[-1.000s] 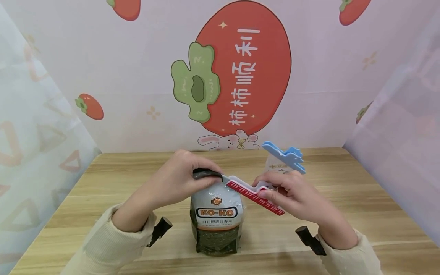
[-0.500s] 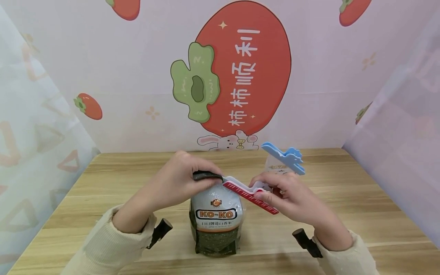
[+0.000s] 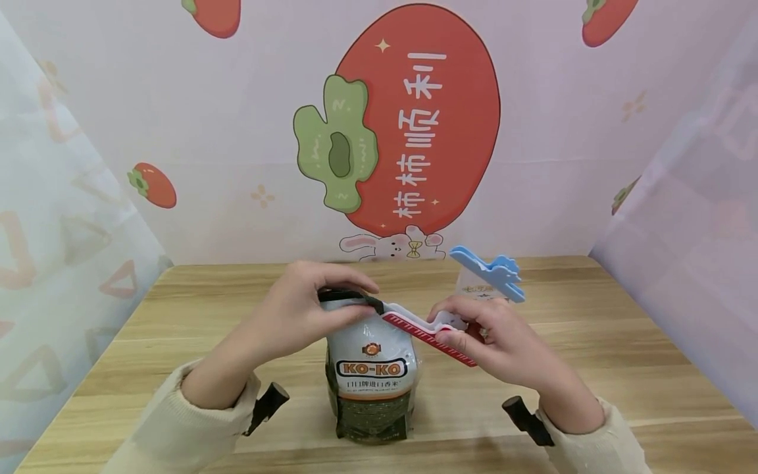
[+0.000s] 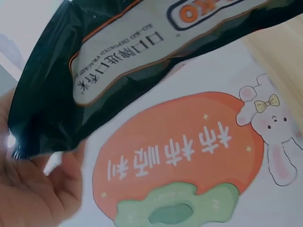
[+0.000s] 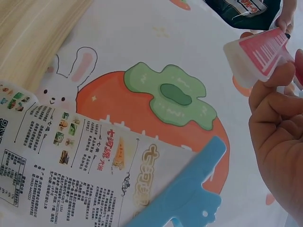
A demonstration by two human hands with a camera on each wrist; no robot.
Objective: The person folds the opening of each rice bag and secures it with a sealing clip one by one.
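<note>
A green and white KO-KO rice bag (image 3: pixel 374 388) stands upright on the table, its dark top edge folded over. My left hand (image 3: pixel 296 309) holds that top, thumb on the front side and fingers behind. In the left wrist view the bag (image 4: pixel 118 61) covers part of this hand (image 4: pixel 42 189). My right hand (image 3: pixel 503 339) pinches a red and white bag clip (image 3: pixel 423 334) between thumb and fingers. The clip slants down to the right, its upper left end at the bag's top right corner. Whether its jaws clasp the bag cannot be told.
Behind my right hand stands a white printed bag (image 3: pixel 470 283) with a blue clip (image 3: pixel 491 273) across its top. The wooden table (image 3: pixel 237 316) ends at a patterned backdrop (image 3: pixel 249 131), with pale sheets on both sides.
My left hand has shifted left along the bag's top, showing more of the dark folded edge. My right hand and the red and white bag clip have moved slightly left.
</note>
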